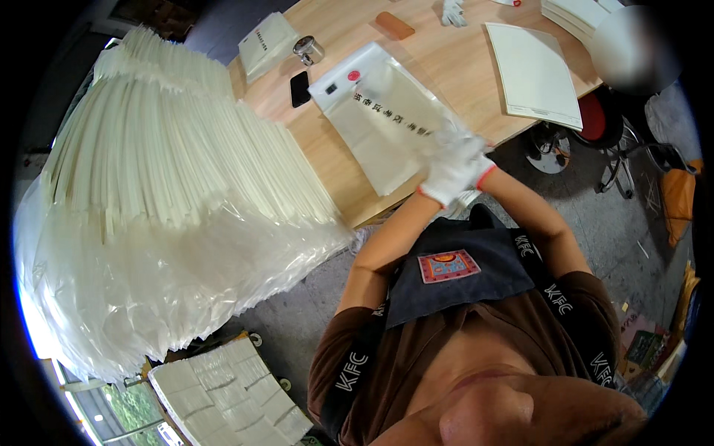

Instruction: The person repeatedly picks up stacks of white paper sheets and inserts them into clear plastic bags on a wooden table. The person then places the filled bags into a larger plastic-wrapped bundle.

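A flat cream paper packet (387,104) with dark printed characters and a red round mark lies slanted on the wooden table, its far end in clear plastic. Both hands wear white knitted gloves with red cuffs and meet at the packet's near right corner. My left hand (445,183) lies nearest the table edge. Close against it, partly overlapping, is my right hand (470,152). Motion blur smears the fingers of both, so what they grip, if anything, cannot be made out.
A tall fanned heap of plastic-sleeved white sheets (171,156) borders the table's left. Beyond the packet are a black phone (300,89), a metal mug (308,50), another packet (266,46) and an orange block (395,25). White boards (532,74) lie right; stools (595,123) stand below.
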Demonstrator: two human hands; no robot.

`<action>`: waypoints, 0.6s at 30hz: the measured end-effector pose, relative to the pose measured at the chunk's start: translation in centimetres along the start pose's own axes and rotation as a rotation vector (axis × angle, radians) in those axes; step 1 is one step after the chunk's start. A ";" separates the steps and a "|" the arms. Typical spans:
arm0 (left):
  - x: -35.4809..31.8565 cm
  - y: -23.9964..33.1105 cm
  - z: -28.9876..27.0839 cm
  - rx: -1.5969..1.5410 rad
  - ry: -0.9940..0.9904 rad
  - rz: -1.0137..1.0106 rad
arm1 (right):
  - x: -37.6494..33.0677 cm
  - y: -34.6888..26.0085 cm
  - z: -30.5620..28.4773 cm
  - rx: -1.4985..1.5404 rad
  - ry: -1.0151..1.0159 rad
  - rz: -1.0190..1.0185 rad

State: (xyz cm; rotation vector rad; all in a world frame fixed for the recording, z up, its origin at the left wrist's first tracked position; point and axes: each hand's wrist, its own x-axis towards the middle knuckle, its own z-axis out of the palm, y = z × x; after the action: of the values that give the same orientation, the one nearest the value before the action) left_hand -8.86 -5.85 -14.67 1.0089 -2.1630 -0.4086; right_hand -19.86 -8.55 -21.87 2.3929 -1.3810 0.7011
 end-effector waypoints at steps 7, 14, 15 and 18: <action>-10.1 -2.9 1.5 -0.394 0.017 -0.468 | -2.5 -1.4 -6.1 0.147 -0.049 0.017; -15.7 -9.3 -2.7 0.361 0.253 -0.624 | -1.1 1.4 -2.0 -0.047 -0.516 0.241; -16.7 -9.5 -3.1 0.307 0.364 -0.617 | -1.9 1.7 -2.2 -0.058 -0.562 0.200; -18.4 -4.9 -5.0 0.423 0.289 -0.549 | -4.6 1.4 -5.5 -0.037 -0.700 0.112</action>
State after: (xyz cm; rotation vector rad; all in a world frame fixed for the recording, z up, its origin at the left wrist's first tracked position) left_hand 5.56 5.10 -22.40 1.7891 -1.7218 -0.0359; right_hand -24.51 -3.27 -19.75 2.6631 -1.7552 -0.1830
